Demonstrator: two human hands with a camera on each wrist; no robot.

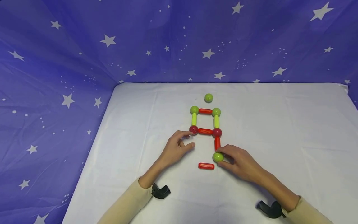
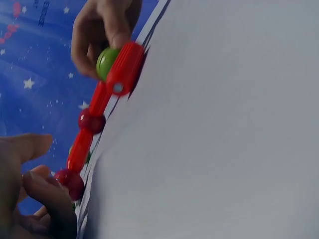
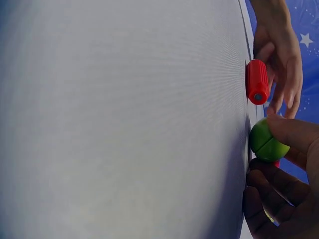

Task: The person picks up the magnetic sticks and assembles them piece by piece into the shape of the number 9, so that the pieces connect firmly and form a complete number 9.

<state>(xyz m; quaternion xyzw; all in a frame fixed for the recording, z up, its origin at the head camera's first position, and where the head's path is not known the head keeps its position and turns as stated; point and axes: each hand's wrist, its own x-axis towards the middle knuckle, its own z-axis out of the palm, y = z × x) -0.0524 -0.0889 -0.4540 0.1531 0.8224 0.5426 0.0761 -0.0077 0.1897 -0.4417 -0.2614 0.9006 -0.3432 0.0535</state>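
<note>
My right hand (image 1: 242, 162) pinches a green ball (image 1: 218, 157) between thumb and fingers at the near end of a red rod (image 1: 217, 143). That rod joins the right red ball (image 1: 217, 133) of a small square. A red rod (image 1: 205, 131) links it to the left red ball (image 1: 193, 130), which the fingertips of my left hand (image 1: 174, 151) touch, thumb held apart. Yellow-green rods (image 1: 194, 119) run up to two green balls (image 1: 194, 109), with a red rod (image 1: 205, 111) between them. In the right wrist view the pinched green ball (image 3: 268, 140) shows a groove.
A loose red rod (image 1: 206, 166) lies left of the pinched ball, its metal end visible in the right wrist view. One separate green ball (image 1: 208, 98) sits beyond the square. White cloth (image 1: 279, 130) covers the table; a blue star-patterned curtain (image 1: 179, 40) hangs behind.
</note>
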